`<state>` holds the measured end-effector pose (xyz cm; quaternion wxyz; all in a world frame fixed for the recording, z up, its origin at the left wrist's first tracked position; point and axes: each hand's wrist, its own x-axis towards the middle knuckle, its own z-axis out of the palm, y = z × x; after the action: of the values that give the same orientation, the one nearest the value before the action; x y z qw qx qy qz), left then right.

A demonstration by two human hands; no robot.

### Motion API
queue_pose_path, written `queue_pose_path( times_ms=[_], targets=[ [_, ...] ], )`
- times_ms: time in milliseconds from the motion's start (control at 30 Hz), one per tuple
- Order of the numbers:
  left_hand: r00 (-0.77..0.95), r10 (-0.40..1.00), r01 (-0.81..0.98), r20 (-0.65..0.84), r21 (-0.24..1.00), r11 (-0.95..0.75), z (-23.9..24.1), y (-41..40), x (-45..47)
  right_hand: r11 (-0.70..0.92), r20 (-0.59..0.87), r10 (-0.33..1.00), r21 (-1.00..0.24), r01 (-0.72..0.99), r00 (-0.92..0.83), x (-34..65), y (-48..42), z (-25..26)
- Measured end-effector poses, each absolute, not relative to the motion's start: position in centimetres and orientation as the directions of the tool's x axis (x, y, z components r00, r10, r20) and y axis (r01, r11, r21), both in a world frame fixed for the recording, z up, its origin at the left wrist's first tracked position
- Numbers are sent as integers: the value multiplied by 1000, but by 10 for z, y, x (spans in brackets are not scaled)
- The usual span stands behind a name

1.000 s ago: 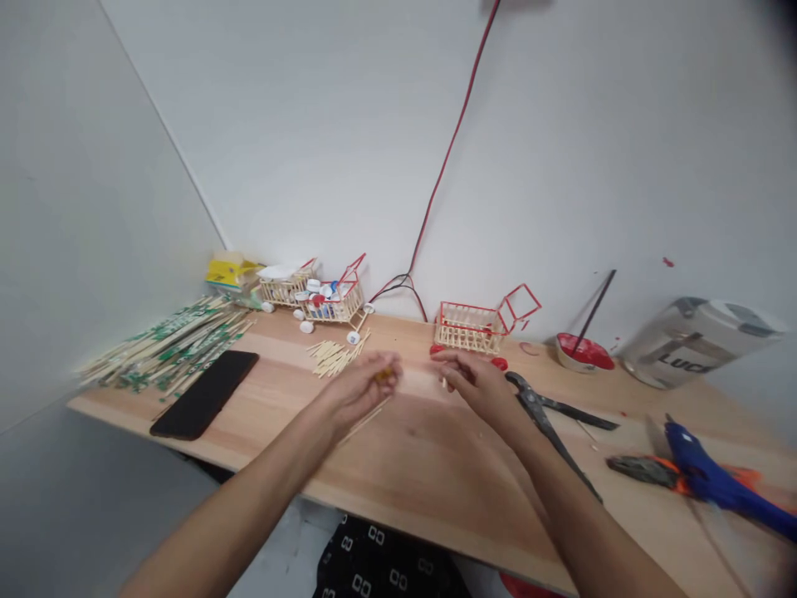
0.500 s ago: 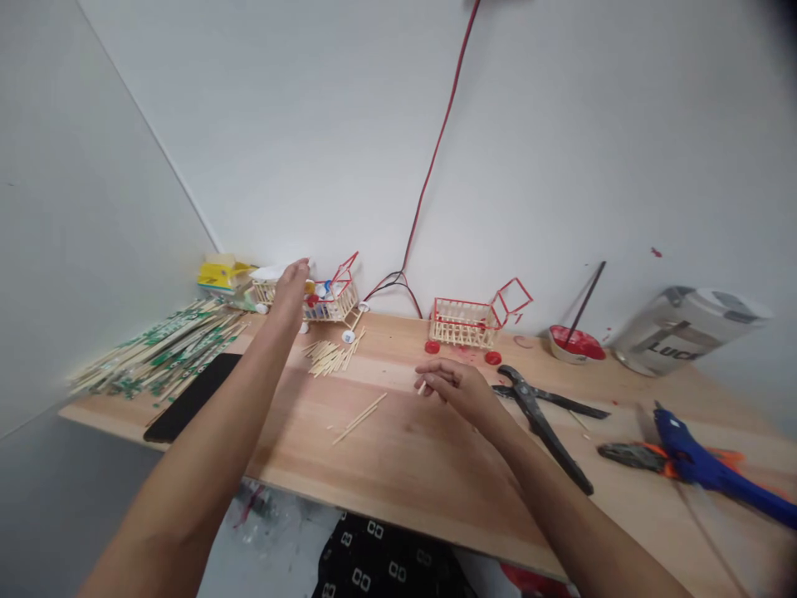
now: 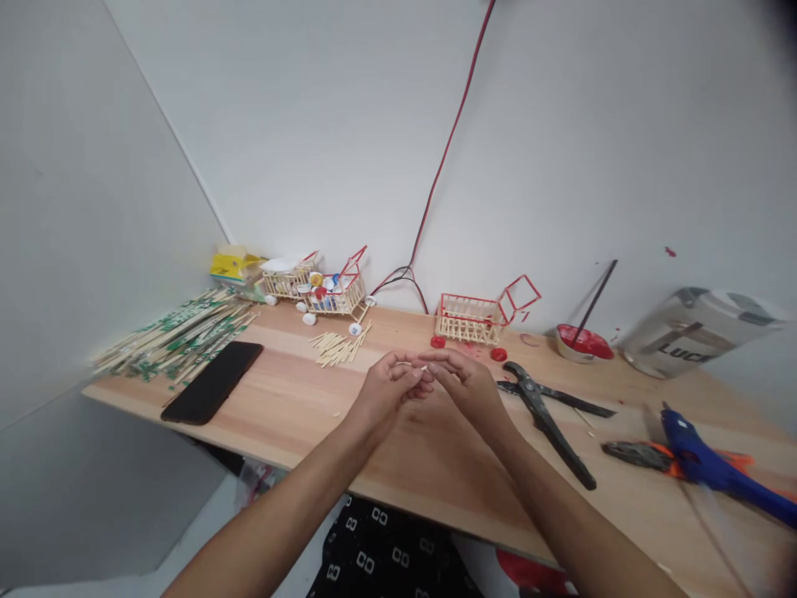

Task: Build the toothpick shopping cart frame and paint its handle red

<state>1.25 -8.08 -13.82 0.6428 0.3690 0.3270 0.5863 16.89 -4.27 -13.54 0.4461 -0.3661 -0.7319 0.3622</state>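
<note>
My left hand (image 3: 387, 387) and my right hand (image 3: 466, 384) meet above the middle of the wooden table, fingertips touching. My right thumb and fingers pinch a small pale piece (image 3: 424, 368), too small to make out well. The left hand's fingers are closed against the same spot; what they grip is hidden. Just beyond the hands lies a pile of short wooden sticks (image 3: 339, 347). Behind my right hand stands a small cart of sticks (image 3: 470, 320) with a red rim, a red handle and red bottle caps by its base.
Two filled stick carts (image 3: 336, 299) (image 3: 290, 282) stand at the back left. Wrapped chopsticks (image 3: 180, 332) and a black phone (image 3: 212, 384) lie left. Rightward are black-handled cutters (image 3: 545, 419), pliers (image 3: 638, 453), a blue glue gun (image 3: 710, 465), a red paint bowl (image 3: 584, 345) and a tilted can (image 3: 678, 332).
My left hand has come back from the carts at the left and joined my right hand. The right hand stays near its place with the pale piece. The view has shifted slightly.
</note>
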Motion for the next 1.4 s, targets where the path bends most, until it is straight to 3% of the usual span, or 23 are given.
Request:
queue_pose_path(
  times_ms=[133,300,500,767,1000,1067,1200,1400],
  targets=[
    [76,997,-522,-25,851,61,-140,-85,2,507,447,852,-834,218,-272,170,-40,-134],
    [41,998,-518,-52,853,65,-139,-93,4,478,405,875,-814,332,-267,167,-43,-135],
    [-99,995,-350,29,935,-62,-135,-94,17,557,438,829,-699,448,-348,162,-52,-136],
    [54,998,-482,-9,876,34,-137,-107,3,615,380,762,-678,402,-525,160,-63,-135],
    [-64,998,-390,-13,921,-12,-133,-114,-41,697,430,656,-660,279,-621,154,-71,-133],
    [-198,980,-258,21,963,-73,-134,-111,-70,691,420,661,-663,288,-622,154,-70,-132],
    [-424,878,268,225,957,-116,-137,-98,-133,628,360,732,-684,370,-578,155,-68,-131],
    [-368,868,705,332,708,28,-139,-90,-171,638,445,756,-664,390,-480,157,-67,-131]
  ],
)
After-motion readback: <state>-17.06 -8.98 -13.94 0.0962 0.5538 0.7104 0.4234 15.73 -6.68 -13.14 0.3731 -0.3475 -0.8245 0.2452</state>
